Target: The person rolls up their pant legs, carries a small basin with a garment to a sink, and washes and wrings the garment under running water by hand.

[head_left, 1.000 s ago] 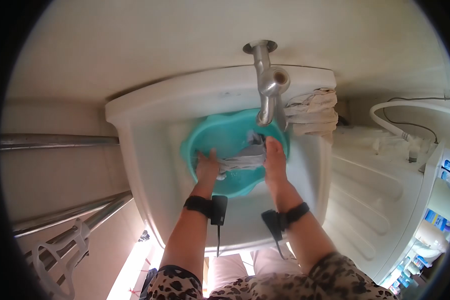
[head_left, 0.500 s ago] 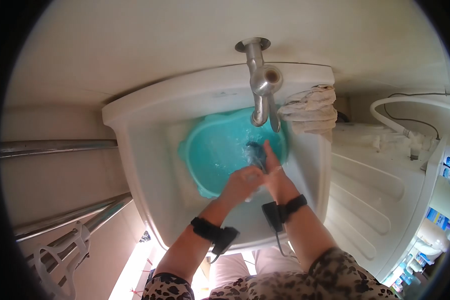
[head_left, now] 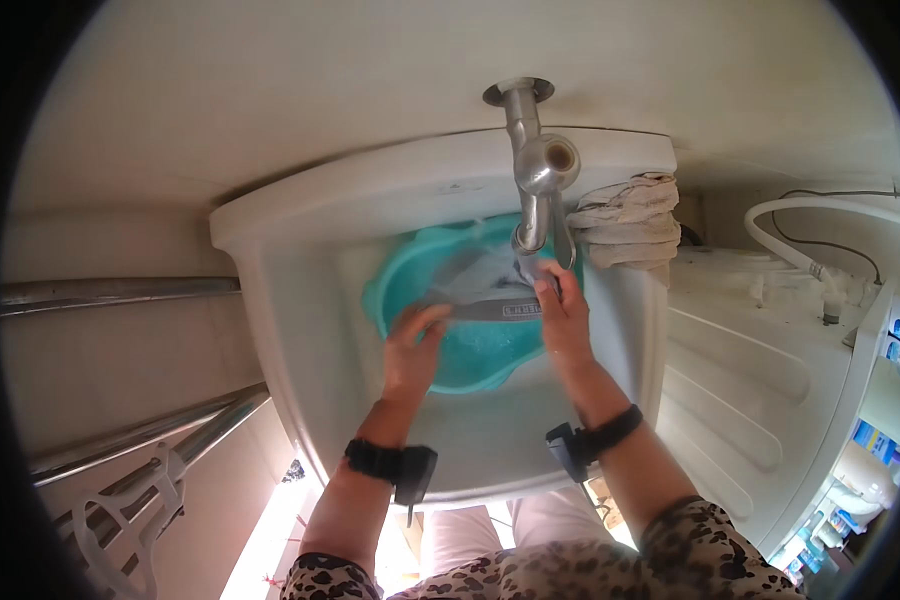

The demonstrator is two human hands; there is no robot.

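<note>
A grey cloth (head_left: pixel 480 285) with a lettered band is stretched between my hands, over a teal basin (head_left: pixel 375 310) that holds some water. My left hand (head_left: pixel 412 345) is closed on the cloth's left end. At the other end, my right hand (head_left: pixel 562 305) grips the cloth just below the metal faucet (head_left: pixel 533 235). Part of the cloth is blurred by motion. The basin rests inside a white sink (head_left: pixel 470 440).
A beige folded cloth (head_left: pixel 625 225) hangs over the sink's back right corner. To the right stands a white ridged appliance (head_left: pixel 730 380) with a pale hose (head_left: pixel 770 215). Metal bars (head_left: pixel 120 293) and a white plastic hanger (head_left: pixel 120 525) are at the left.
My hands were together at the basin's lower right with the cloth bunched; now they are apart and the cloth is spread between them. My left hand has moved left, my right hand slightly up.
</note>
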